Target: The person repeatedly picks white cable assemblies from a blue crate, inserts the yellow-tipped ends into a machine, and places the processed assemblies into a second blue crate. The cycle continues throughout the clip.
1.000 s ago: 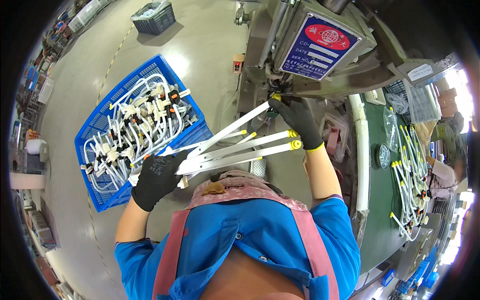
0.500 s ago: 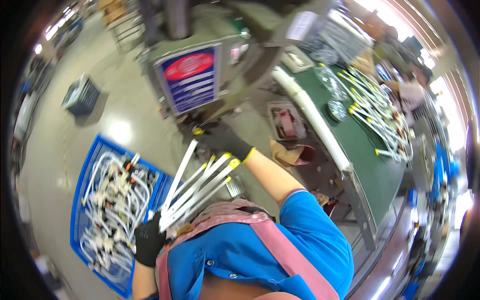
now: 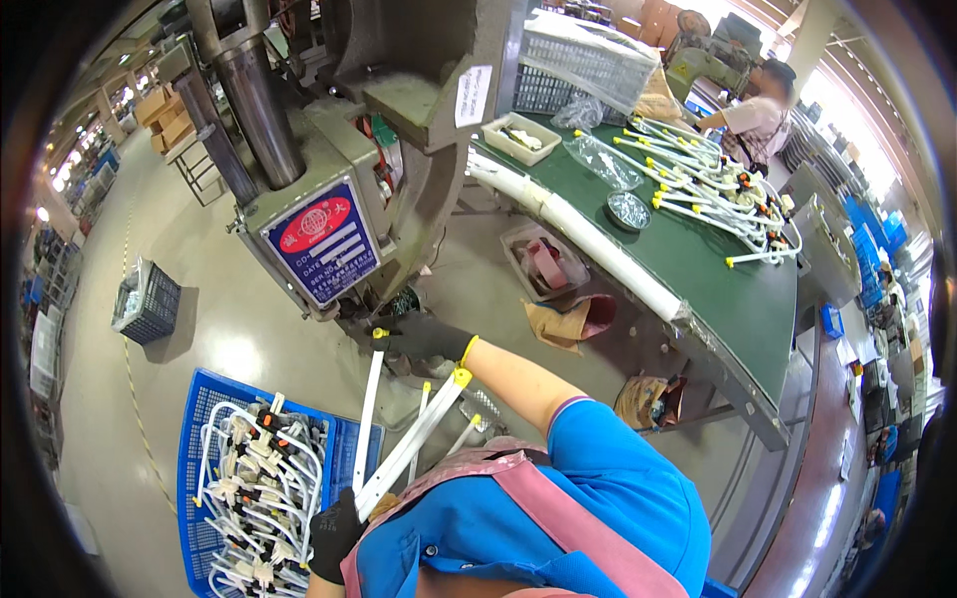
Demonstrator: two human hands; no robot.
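My left hand, in a black glove, is closed round the lower end of a white tube that stands almost upright. My right hand, gloved too, is closed at the tube's yellow-capped top, just under the grey machine. Its fingertips are partly lost against the dark parts there. Between my hands and my apron, a thicker white bar with a yellow end slants up to the right. Behind it, a few more yellow-tipped white tubes show in part.
A blue crate heaped with white tubular frames stands at my left. On the right, a green worktable carries more yellow-tipped frames, with a person beyond. Beneath it lie a pink-filled bin and a brown sack.
My view has shifted, showing more of the machine and table. The white tubes, fanned out before, now show as fewer separate pieces. My right hand remains at a yellow-capped end.
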